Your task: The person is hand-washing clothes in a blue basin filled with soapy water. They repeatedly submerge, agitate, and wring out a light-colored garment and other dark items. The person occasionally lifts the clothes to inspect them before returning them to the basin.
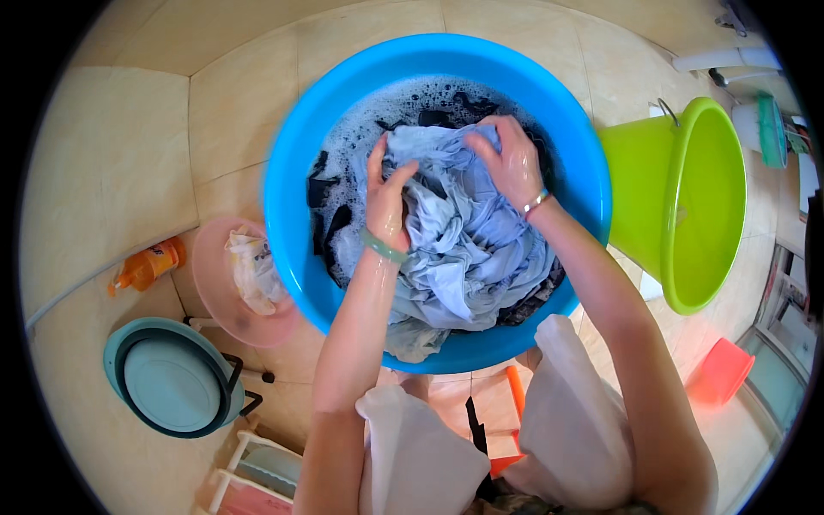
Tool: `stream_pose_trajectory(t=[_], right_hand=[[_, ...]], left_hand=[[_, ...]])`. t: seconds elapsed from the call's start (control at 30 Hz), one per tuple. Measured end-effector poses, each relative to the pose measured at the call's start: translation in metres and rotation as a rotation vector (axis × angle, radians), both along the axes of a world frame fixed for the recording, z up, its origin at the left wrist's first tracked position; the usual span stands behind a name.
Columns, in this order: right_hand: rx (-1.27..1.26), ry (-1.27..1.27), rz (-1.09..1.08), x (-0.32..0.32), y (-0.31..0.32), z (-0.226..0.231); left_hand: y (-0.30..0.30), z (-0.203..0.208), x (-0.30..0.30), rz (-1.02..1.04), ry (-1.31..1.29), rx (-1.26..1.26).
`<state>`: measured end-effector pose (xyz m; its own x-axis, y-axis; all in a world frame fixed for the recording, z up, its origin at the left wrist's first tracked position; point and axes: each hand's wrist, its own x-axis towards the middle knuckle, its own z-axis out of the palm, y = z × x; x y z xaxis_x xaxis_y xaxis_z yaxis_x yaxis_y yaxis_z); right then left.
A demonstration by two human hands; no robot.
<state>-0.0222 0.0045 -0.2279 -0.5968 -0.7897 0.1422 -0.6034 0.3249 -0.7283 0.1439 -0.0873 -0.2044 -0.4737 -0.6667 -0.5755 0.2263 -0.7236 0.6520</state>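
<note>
A large blue basin [287, 206] holds sudsy water and wet laundry. A pale blue garment [455, 249] is bunched in a wet heap in its middle. My left hand [386, 193], with a green bangle at the wrist, rests against the left side of the heap. Its thumb and fingers are spread apart at the cloth's edge. My right hand [512, 165], wearing a bracelet, is closed on a fold at the upper right of the garment; its fingertips are partly hidden in the cloth. Dark clothes [319, 190] float in the foam around the heap.
A lime-green bucket [631, 184] lies tipped at the right. At the left are a pink basin [219, 283] with a plastic bag, an orange bottle [154, 262] and a grey-green folding basin [172, 382]. A red-pink container [721, 373] is at the lower right.
</note>
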Motion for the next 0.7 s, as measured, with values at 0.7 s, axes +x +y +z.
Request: stream_pose_trajectory(t=[0.7], right_hand=[[-0.125, 0.006, 0.393, 0.067, 0.021, 0.055]], left_hand=[[0.008, -0.017, -0.001, -0.030, 0.076, 0.284]])
